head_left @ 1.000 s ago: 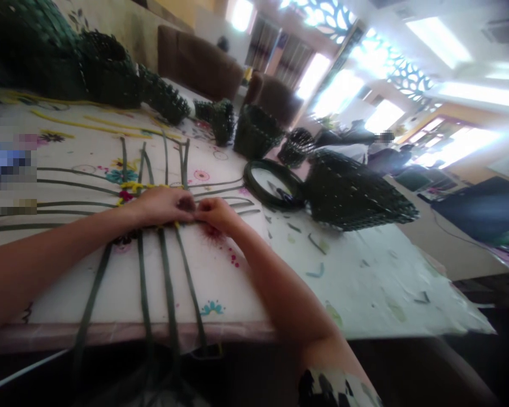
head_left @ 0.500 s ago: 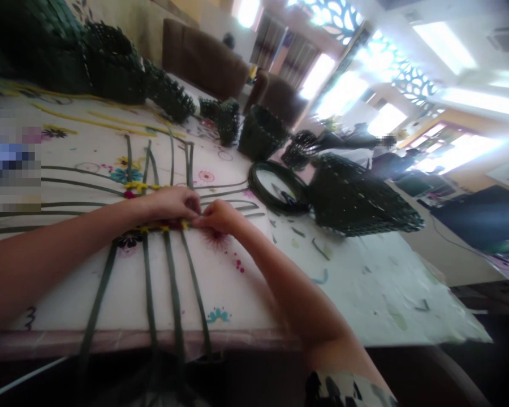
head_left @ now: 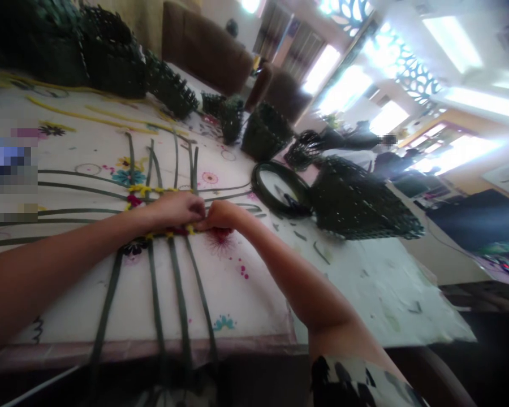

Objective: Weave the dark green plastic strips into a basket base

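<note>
Where the dark green flat weaving strips (head_left: pixel 176 282) cross at the middle of the counter (head_left: pixel 246 305), both hands meet fingertip to fingertip. The left hand (head_left: pixel 176 208) lies palm down on the crossing, fingers curled and pressed onto the strips. The right hand (head_left: pixel 223 216) is closed in a pinch against the left one's fingertips; what it pinches is too small and blurred to identify, though it sits at the edge of the woven patch, where short yellow strips (head_left: pixel 150 189) run across the green ones.

Four green strips run from the crossing toward the near edge of the counter and hang over it — others fan out to the left and to the far side. The counter carries a white cloth printed with coloured flowers (head_left: pixel 220 240).

Just right of the hands, well apart from them, lies a coiled ring of dark green strip (head_left: pixel 280 189), and beside it a large dark green woven basket on its side (head_left: pixel 360 203). Further dark green woven baskets (head_left: pixel 265 133) stand in a row along the far side. Long yellow strips (head_left: pixel 89 118) lie loose on the cloth at far left. Small green offcuts (head_left: pixel 320 251) are scattered on the cloth to the right. Brown upholstered chairs (head_left: pixel 203 51) stand behind the counter — a person (head_left: pixel 356 138) is seen in the background.
</note>
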The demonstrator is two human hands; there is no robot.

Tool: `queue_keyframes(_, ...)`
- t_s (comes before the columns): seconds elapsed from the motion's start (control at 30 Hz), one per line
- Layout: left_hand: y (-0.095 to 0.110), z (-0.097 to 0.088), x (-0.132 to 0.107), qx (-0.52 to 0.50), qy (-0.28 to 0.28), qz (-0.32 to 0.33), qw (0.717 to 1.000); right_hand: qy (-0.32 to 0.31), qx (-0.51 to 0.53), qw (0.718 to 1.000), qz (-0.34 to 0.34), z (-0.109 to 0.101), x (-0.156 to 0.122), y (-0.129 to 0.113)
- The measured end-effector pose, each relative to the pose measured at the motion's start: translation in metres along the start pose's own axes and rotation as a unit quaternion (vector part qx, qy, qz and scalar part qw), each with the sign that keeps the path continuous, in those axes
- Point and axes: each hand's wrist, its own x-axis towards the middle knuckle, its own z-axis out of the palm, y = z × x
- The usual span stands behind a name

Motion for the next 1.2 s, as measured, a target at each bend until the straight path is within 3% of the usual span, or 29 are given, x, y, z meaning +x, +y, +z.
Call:
queue_keyframes(0.3,-0.002,0.007,-0.011,0.003,0.065,0.008,0.998,-0.005,0.028,0.999,0.024,0.006,-0.004,0.0)
queue_keyframes(0.53,-0.012,0.012,-0.068,-0.013,0.057,0.183,0.981,0.043,0.03,0.999,0.012,0.014,-0.006,0.004)
queue_keyframes(0.7,-0.001,0.032,-0.087,0.117,0.139,0.145,0.973,0.054,0.025,0.998,0.005,0.016,0.0,0.007)
queue_keyframes(0.83,0.002,0.038,-0.084,0.155,0.161,0.125,0.967,0.049,0.026,0.998,-0.002,0.018,0.004,0.009)
queue_keyframes(1.0,-0.006,0.022,-0.064,0.063,0.178,-0.012,0.982,0.065,0.039,0.997,-0.01,0.022,0.002,0.011)
queue_keyframes(1.2,-0.018,0.015,-0.036,0.049,0.163,0.023,0.985,0.069,0.043,0.997,-0.017,0.021,-0.003,0.012)
